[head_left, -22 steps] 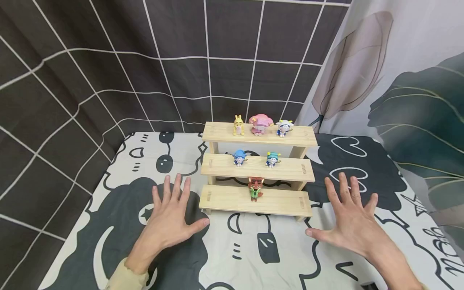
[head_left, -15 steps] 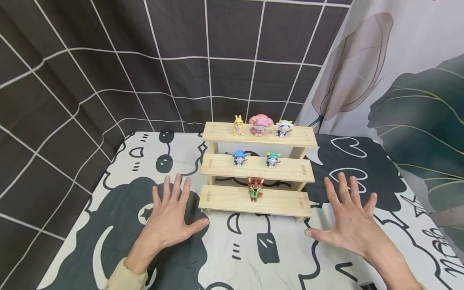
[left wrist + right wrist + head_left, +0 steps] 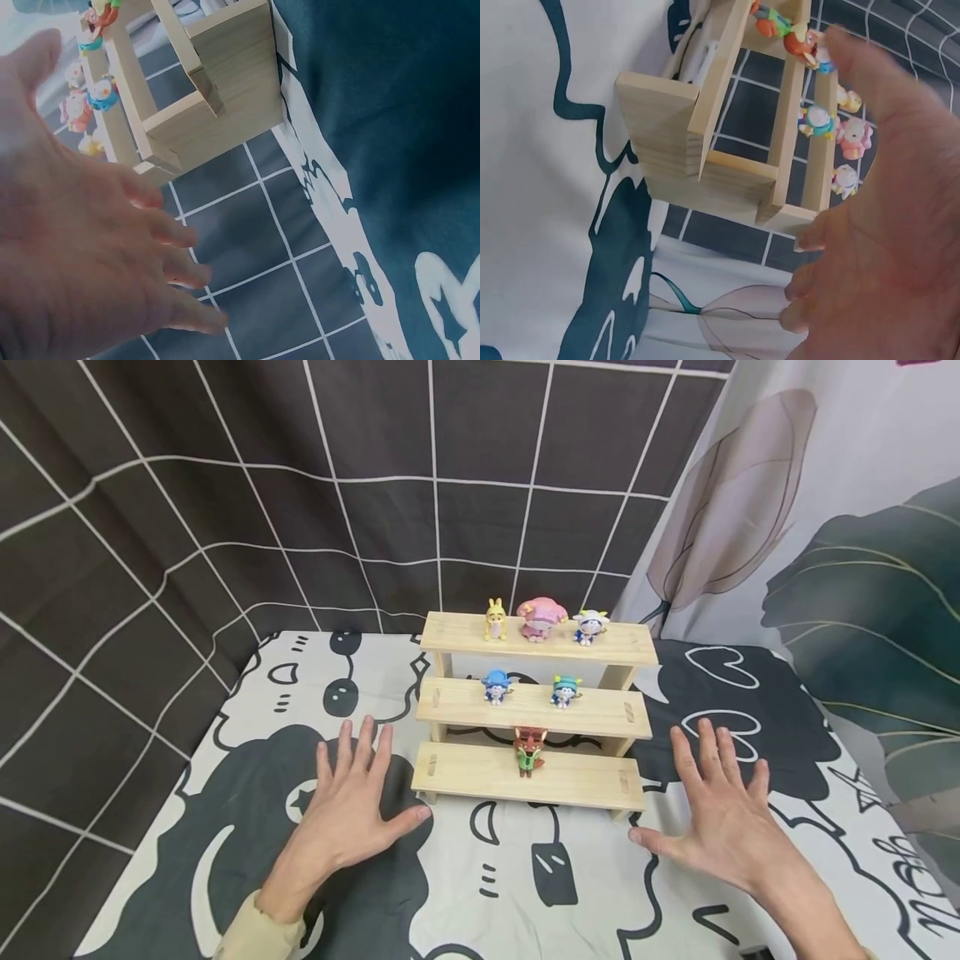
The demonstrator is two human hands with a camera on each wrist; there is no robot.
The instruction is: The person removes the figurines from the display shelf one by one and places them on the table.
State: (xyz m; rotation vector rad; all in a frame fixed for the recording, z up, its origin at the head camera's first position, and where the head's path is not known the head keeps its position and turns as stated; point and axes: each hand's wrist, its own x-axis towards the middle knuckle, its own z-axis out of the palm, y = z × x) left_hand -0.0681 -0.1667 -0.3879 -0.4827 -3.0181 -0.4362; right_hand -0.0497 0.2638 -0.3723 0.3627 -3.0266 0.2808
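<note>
A three-tier wooden shelf stands between my two hands. On its top board are a yellow rabbit figurine, a pink-hooded figurine and a white-and-blue horned figurine. The middle board bears a blue-hatted figurine and a teal-hatted figurine. A red fox figurine in green stands on the bottom board. My left hand, fingers spread, is left of the shelf and holds nothing. To the right, my right hand is likewise spread, its thumb near the shelf's front corner.
Beneath everything lies a black-and-white cartoon-print cloth. A dark grid-patterned curtain hangs behind and along the left. At the right hangs a pale leaf-print curtain. A small dark object shows at the bottom edge, near the right wrist.
The right hand's fingers have drawn slightly closer together. The left hand, shelf and figurines look the same apart from a tiny shift of the view.
</note>
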